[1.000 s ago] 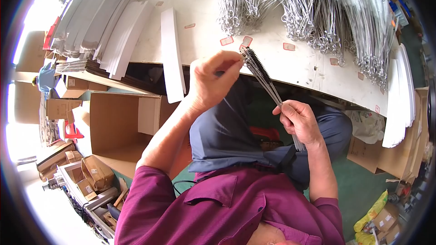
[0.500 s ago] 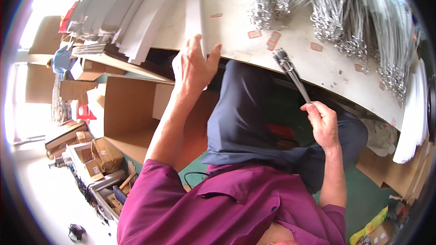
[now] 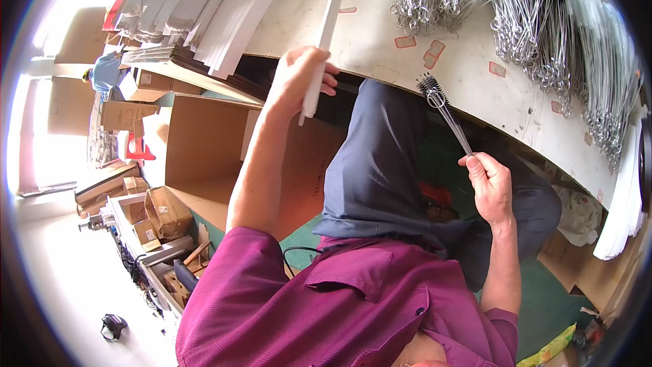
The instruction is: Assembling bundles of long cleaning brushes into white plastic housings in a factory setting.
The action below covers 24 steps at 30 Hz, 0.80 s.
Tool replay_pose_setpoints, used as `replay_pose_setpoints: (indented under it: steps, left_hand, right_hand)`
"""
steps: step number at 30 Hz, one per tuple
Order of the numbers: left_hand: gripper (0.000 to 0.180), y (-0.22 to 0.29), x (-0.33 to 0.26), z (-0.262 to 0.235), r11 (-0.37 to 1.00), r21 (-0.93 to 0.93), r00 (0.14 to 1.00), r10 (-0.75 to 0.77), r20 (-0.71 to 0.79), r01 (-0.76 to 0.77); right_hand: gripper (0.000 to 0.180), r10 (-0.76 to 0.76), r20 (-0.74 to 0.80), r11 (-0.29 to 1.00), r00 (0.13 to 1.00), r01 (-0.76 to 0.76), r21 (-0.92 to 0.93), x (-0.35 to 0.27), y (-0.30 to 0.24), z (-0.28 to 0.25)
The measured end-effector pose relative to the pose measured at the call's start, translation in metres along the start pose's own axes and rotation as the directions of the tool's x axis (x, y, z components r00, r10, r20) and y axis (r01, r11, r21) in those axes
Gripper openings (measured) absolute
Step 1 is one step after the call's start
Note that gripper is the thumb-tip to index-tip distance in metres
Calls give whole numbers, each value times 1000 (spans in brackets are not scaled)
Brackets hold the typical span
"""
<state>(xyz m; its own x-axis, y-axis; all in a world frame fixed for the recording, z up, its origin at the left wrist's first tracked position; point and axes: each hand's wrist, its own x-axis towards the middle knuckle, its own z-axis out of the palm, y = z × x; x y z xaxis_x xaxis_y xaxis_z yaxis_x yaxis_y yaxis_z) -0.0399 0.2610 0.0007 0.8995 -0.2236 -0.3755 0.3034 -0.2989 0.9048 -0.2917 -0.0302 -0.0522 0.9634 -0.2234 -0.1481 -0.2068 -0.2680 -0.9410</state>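
A long, narrow white box or sleeve (image 3: 331, 17) stands tilted over the table's near edge. My left hand (image 3: 299, 76) is closed around its lower part, and the far end reaches over the tabletop. On the right, my right hand (image 3: 490, 187) pinches the thin wire stems of several small brushes (image 3: 440, 103). Their dark bristles and metal rings point up and away, near the table edge and above my lap. I cannot make out how many brushes the bundle has.
The white table (image 3: 380, 41) carries stacked white sleeves (image 3: 231, 24) at left and bundles of ringed wire stems (image 3: 543, 41) at right. Small red-edged labels (image 3: 433, 53) lie between. An open cardboard box (image 3: 210, 143) stands below left; a person in blue (image 3: 106, 71) is farther off.
My left hand, open over the flat white sleeve before, has closed on it and tilted it up off the table. My right hand keeps hold of the brushes. The view has shifted slightly.
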Motion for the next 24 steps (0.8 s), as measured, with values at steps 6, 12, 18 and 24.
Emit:
replay_pose_setpoints:
  steps: [6,12,18,24]
  left_hand:
    - [59,-14,2,24,664,-744,924,236,302,73]
    - [70,-13,2,64,645,-764,919,292,266,17]
    - [72,-19,6,85,674,-738,932,281,228,-22]
    - [66,-17,1,97,635,-768,950,283,130,-84]
  right_hand:
    - [30,66,157,986,985,-89,138,-11,-15,9]
    - [28,67,248,974,967,-117,192,-22,-21,19]
    - [28,89,250,981,964,-128,146,-26,-13,23]
    - [31,89,225,980,970,-126,156,-26,-9,23]
